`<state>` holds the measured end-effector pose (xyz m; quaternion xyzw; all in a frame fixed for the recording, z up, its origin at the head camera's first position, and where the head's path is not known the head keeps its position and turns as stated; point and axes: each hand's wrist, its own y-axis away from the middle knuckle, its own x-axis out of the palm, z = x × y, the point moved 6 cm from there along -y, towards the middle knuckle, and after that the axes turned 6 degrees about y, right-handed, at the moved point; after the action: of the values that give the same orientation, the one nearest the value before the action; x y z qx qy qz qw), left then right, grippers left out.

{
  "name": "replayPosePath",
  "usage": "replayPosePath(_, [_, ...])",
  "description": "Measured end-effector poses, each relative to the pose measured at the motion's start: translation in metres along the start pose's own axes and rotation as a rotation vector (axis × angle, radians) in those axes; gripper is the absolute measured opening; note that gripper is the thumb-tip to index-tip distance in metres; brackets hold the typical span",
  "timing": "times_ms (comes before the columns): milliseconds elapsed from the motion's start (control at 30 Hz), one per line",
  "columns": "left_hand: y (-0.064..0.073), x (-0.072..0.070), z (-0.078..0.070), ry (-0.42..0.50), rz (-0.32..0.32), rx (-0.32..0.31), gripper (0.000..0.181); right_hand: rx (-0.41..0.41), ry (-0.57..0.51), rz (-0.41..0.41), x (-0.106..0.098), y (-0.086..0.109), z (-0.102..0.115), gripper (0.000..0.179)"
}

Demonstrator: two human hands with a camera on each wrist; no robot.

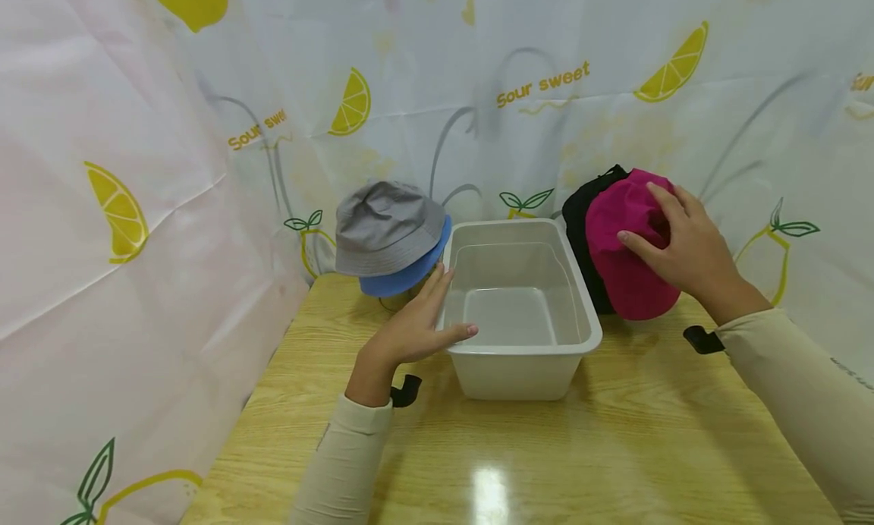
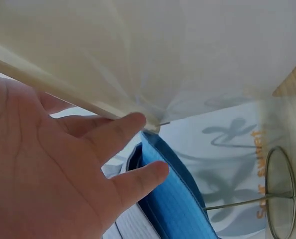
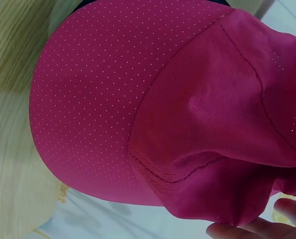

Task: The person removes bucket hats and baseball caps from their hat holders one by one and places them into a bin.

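A pink cap (image 1: 631,259) with tiny perforations hangs at the right, in front of a black cap (image 1: 589,214). My right hand (image 1: 690,240) is at its crown, thumb and fingers spread apart with the tips at the fabric. In the right wrist view, those fingertips (image 3: 285,206) show by the crown's lower edge. Beside a beige plastic bin (image 1: 519,373), my left hand (image 1: 410,331) rests along the left rim, fingers straight and thumb over the near corner. Just past its fingertips, a grey bucket hat (image 1: 389,225) sits over a blue hat (image 1: 399,282).
The bin's inside shows bare. A wire stand (image 2: 280,194) supports the blue hat. Under everything lies a wood-grain table (image 1: 532,464). A lemon-printed curtain (image 1: 410,62) closes off the back and left. Small black pieces (image 1: 407,391) stick out near both wrists.
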<state>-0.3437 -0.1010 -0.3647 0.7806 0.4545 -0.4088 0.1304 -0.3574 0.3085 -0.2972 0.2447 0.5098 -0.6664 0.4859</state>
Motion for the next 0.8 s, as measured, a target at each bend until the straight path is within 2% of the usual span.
replayPosePath(433, [0.001,0.001,-0.001,0.050,0.031,-0.003,0.106,-0.068,0.017,-0.169,-0.010,0.006,0.002,0.068])
replayPosePath(600, [0.001,0.002,-0.003,-0.009,0.021,-0.009,0.109,-0.091,0.001,-0.238,-0.015,0.009,0.001,0.059])
replayPosePath(800, [0.003,0.002,-0.011,-0.064,0.013,0.026,0.112,-0.136,-0.037,-0.392,-0.025,0.009,0.000,0.048])
